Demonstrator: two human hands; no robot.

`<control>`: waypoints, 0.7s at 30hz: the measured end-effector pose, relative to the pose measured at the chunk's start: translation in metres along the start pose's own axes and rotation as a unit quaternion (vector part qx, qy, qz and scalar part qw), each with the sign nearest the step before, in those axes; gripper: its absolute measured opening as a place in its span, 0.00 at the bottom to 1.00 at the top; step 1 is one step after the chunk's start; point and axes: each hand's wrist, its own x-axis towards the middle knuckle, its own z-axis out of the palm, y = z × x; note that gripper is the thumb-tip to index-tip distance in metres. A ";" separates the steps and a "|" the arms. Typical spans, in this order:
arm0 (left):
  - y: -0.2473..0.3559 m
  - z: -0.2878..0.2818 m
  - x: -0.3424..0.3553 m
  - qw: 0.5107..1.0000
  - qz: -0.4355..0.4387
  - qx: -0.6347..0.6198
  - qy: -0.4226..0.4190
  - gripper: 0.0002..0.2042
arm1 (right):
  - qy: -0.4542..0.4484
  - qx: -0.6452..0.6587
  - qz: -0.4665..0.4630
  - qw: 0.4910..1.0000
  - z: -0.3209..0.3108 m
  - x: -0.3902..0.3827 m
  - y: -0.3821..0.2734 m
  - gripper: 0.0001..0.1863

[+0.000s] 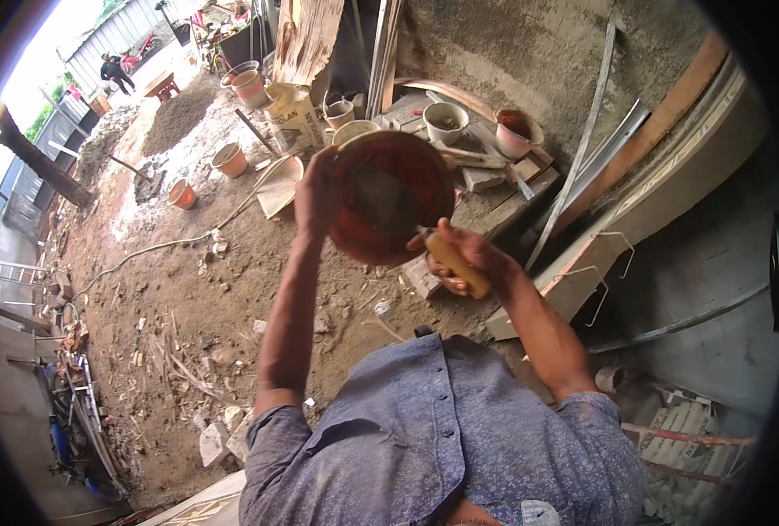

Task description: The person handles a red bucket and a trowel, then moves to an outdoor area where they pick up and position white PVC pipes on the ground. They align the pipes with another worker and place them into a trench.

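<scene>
A round red-brown bowl [389, 167] with grey material on its inside is raised in front of me at the centre of the view. My left hand [319, 188] grips its left rim, fingers wrapped over the edge. My right hand [459, 254] is closed around the wooden handle [452, 267] of a trowel at the bowl's lower right. The trowel's metal end points into the bowl; most of its shape is hard to make out.
Buckets [446, 123], planks [481, 180] and a sack [293, 114] stand beyond the bowl. A concrete ledge [635, 210] with bent bars runs along the right. A hose [152, 245] crosses rubble-strewn dirt [188, 316]. Another person [116, 74] bends near a sand pile [174, 118] at upper left.
</scene>
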 end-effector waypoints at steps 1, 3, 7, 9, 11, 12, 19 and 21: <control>-0.003 -0.009 0.005 0.999 -0.003 -0.005 -0.034 0.18 | 0.011 -0.039 -0.003 0.999 0.003 -0.015 -0.018 0.28; -0.018 -0.022 0.011 0.994 0.001 0.029 -0.105 0.19 | 0.046 -0.170 -0.025 0.984 0.000 -0.035 -0.035 0.28; -0.008 -0.037 0.040 0.974 0.009 0.044 -0.223 0.18 | 0.108 -0.671 -0.248 0.691 -0.036 -0.038 -0.061 0.22; 0.011 -0.043 0.053 0.952 0.024 0.032 -0.304 0.18 | 0.113 -0.788 -0.307 0.522 -0.042 -0.034 -0.061 0.19; 0.037 -0.053 0.060 0.925 0.032 0.102 -0.366 0.17 | 0.112 -0.863 -0.304 0.386 -0.058 -0.028 -0.062 0.19; 0.045 -0.056 0.062 0.908 0.037 0.137 -0.394 0.17 | 0.109 -0.894 -0.302 0.314 -0.066 -0.025 -0.061 0.19; 0.022 -0.054 0.073 0.894 0.111 0.149 -0.408 0.15 | 0.139 -0.913 -0.284 0.257 -0.126 -0.060 -0.057 0.20; 0.022 -0.046 0.074 0.890 0.160 0.133 -0.406 0.13 | 0.161 -0.909 -0.272 0.271 -0.128 -0.087 -0.064 0.20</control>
